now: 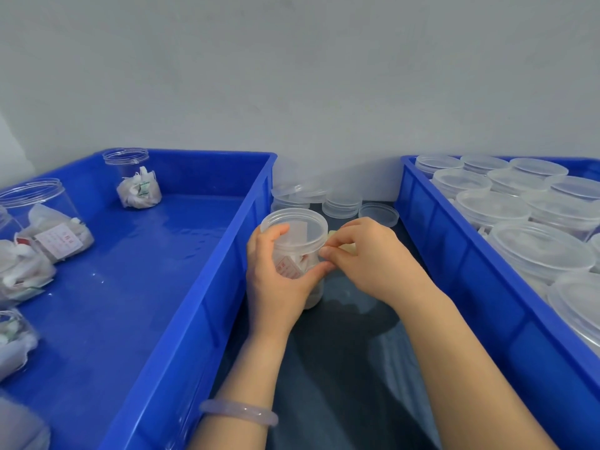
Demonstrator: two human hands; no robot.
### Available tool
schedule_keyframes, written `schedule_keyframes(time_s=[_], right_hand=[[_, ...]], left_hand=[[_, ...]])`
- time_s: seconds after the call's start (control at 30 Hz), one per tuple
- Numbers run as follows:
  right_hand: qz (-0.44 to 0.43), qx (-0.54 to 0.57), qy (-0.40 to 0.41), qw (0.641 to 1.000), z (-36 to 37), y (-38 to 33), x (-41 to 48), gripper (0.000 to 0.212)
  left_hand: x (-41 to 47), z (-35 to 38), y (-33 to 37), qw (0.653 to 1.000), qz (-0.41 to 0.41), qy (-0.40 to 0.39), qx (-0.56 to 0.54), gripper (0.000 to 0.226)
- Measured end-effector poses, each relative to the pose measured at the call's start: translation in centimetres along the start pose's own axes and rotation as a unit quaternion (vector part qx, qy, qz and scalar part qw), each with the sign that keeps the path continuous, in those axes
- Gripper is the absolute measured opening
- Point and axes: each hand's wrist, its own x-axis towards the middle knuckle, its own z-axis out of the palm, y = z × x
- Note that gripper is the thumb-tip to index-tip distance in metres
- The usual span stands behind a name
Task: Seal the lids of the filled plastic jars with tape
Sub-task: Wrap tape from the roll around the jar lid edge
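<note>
Head view: lidded jar point(293, 251) upright on dark table point(341, 368), just right of left blue crate point(207, 287) — clasped round its wall by left hand point(276, 280). Right hand point(367, 258) beyond, farther right of crate, fingertips pinching pale tape piece point(347, 246) at jar's side. Loose lids point(341, 204) by crate's far corner — open filled jars point(138, 183) inside crate.

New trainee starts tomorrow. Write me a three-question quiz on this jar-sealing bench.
1. True or false: the jar gripped by the left hand has its lid on.
2. Which bin holds the lidded jars? A) left B) right
3. Fill in: the loose lids lie ___ the two bins.
Key: 1 true; 2 B, the right bin; 3 between.
</note>
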Motion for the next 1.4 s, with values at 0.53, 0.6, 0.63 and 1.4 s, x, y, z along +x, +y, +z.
schedule_keyframes(time_s=[0.53,0.6,0.63,1.4], right_hand=[[0.022,-0.004,-0.025,0.999,0.6,0.0,-0.3,0.024],[0.007,0.028,-0.047,0.998,0.5,0.3,-0.6,0.019],[-0.005,0.036,-0.057,0.998,0.3,0.4,-0.6,0.016],[-0.015,0.105,-0.004,0.994,-2.0,0.9,-0.9,0.060]], left_hand=[[0.7,-1.1,0.6,0.999,-0.040,-0.021,-0.010,0.046],[0.8,-1.2,0.6,0.999,-0.044,-0.014,-0.019,0.048],[0.8,-1.2,0.6,0.999,-0.044,-0.009,-0.020,0.047],[0.8,-1.9,1.6,0.968,-0.093,-0.110,-0.208,0.049]])
